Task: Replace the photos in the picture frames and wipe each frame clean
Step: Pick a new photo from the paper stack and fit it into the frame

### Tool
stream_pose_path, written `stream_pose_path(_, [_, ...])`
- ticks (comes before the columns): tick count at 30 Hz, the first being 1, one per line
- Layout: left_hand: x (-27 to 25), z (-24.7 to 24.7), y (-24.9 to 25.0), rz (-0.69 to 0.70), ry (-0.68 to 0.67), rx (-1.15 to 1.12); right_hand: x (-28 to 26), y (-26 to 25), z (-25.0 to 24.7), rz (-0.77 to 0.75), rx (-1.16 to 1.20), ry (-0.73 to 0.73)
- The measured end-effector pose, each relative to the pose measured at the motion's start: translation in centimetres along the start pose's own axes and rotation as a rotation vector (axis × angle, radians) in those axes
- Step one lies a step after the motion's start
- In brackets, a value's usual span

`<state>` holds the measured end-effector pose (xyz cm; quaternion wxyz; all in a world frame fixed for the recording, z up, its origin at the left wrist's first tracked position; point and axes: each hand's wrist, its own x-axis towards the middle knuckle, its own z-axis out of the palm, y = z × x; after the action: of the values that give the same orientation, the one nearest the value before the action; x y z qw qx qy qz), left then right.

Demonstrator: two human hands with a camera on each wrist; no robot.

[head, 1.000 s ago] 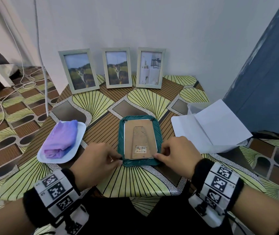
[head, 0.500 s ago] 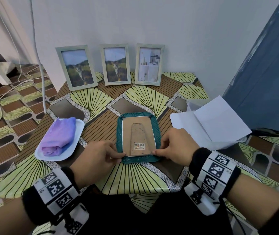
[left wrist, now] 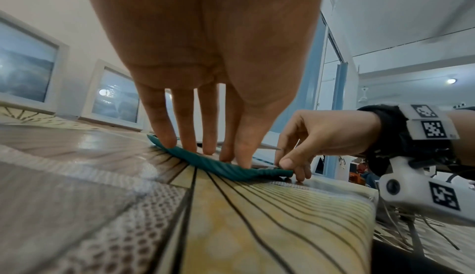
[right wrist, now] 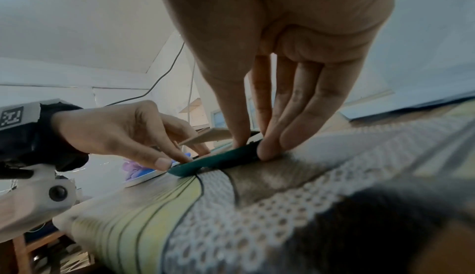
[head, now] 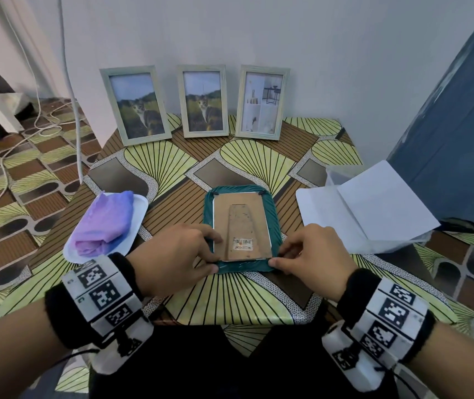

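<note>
The teal frame (head: 241,228) lies face down on the counter (head: 172,165), as a second ago. Its backing board (head: 240,226), flat then, now tilts up at its near edge. The left hand (head: 172,257) pinches the frame's near-left corner; the right hand (head: 313,257) pinches its near-right corner. The cloth (head: 104,220) lies left of the frame.
</note>
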<state>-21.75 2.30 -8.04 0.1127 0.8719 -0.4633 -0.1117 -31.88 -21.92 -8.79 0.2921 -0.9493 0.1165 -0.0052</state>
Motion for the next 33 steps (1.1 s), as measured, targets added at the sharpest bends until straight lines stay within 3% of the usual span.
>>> stream_pose_path(7, [0.2,0.2,-0.2,0.022,0.015,0.007,0.4,0.4,0.3,0.088,0.103,0.037])
stream_pose_path(12, [0.3,0.7,-0.5,0.024,0.045,-0.005,0.8,0.1,0.4,0.125,0.108,-0.034])
stream_pose_path(33, [0.7,0.9,-0.6,0.004,0.012,-0.011,-0.3,-3.2,1.2,-0.013,-0.302,-0.138])
